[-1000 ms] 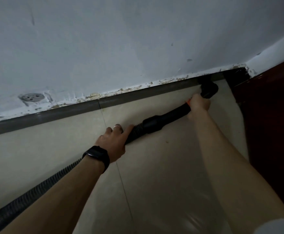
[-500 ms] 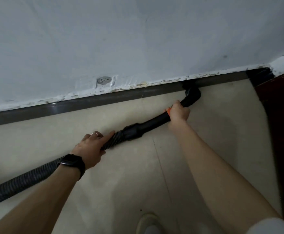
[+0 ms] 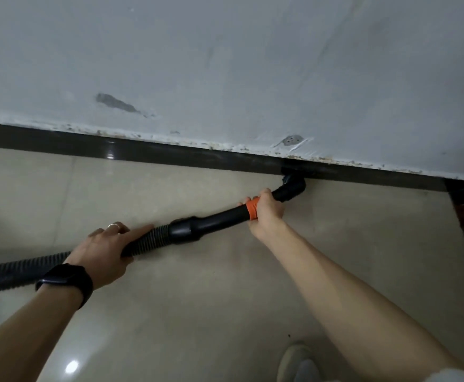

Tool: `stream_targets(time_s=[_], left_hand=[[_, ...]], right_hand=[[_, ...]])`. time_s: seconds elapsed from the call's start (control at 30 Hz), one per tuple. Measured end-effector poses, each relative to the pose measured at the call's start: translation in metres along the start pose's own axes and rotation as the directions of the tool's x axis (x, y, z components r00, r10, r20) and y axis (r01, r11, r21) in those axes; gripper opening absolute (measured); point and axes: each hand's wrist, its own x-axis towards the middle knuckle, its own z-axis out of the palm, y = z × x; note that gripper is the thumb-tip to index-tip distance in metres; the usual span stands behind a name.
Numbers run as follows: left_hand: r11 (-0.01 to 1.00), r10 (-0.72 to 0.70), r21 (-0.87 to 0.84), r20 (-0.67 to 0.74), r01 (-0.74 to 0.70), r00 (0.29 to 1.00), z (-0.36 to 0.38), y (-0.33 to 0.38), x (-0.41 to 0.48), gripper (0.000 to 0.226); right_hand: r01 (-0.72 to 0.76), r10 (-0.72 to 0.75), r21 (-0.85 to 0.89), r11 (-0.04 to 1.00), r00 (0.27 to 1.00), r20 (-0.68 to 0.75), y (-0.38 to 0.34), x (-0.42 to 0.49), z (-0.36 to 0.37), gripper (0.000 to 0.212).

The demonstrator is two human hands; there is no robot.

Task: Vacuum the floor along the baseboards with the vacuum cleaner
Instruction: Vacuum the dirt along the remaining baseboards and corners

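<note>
The scene is dimly, evenly lit, with a cool grey cast. A small bright glare spot is thrown on the glossy floor (image 3: 197,312) toward its near left corner, and a fainter highlight is reflected in the dark baseboard (image 3: 170,154). Only weak, soft shadows are cast beneath the hose (image 3: 148,241). The baseboard line is bowed by wide-angle distortion. The floor's right edge is lost in darkness; the shoe (image 3: 297,362) at the near edge is blurred.

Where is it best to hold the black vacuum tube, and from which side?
Probably grip the rigid tube at its orange band, from above, as the right hand does: it lies low and slanted over the floor, and there the bent nozzle is close.
</note>
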Motion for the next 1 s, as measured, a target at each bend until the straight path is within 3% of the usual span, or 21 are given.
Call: stream_targets(time_s=[0.17,0.33,0.47,0.57,0.7,0.83,1.0], left_hand=[[0.998,-0.003,0.055,-0.017,0.004,1.0,0.004,-0.028,-0.022,0.079],[0.985,0.086,0.139,0.091,-0.099,0.992,0.01,0.007,-0.014,0.078],[0.97,0.161,0.142,0.218,-0.195,0.962,0.024,0.055,-0.002,0.079],[0.948,0.223,0.15,0.32,-0.281,0.921,0.04,0.098,0.001,0.079],[0.92,0.315,0.124,0.334,-0.373,0.888,0.069,0.163,0.001,0.078],[0.923,0.336,0.082,0.303,-0.376,0.892,0.089,0.209,0.003,0.074],[0.951,0.288,0.033,0.272,-0.308,0.918,0.089,0.211,0.006,0.073]], right_hand=[[0.04,-0.047,-0.102,0.994,0.997,-0.065,0.027,-0.021,0.006,0.036],[0.035,-0.057,-0.098,0.995,0.972,-0.226,0.032,-0.026,-0.062,0.044],[-0.013,-0.031,-0.118,0.993,0.929,-0.369,0.025,-0.023,-0.133,0.044],[-0.022,-0.013,-0.075,0.997,0.9,-0.435,0.015,-0.023,-0.183,0.028],[0.015,-0.071,-0.112,0.994,0.852,-0.518,-0.023,-0.008,-0.229,0.021],[0.047,-0.111,-0.14,0.989,0.862,-0.495,-0.061,0.008,-0.249,0.012],[0.08,-0.144,-0.169,0.982,0.9,-0.411,-0.077,0.023,-0.232,0.011]])
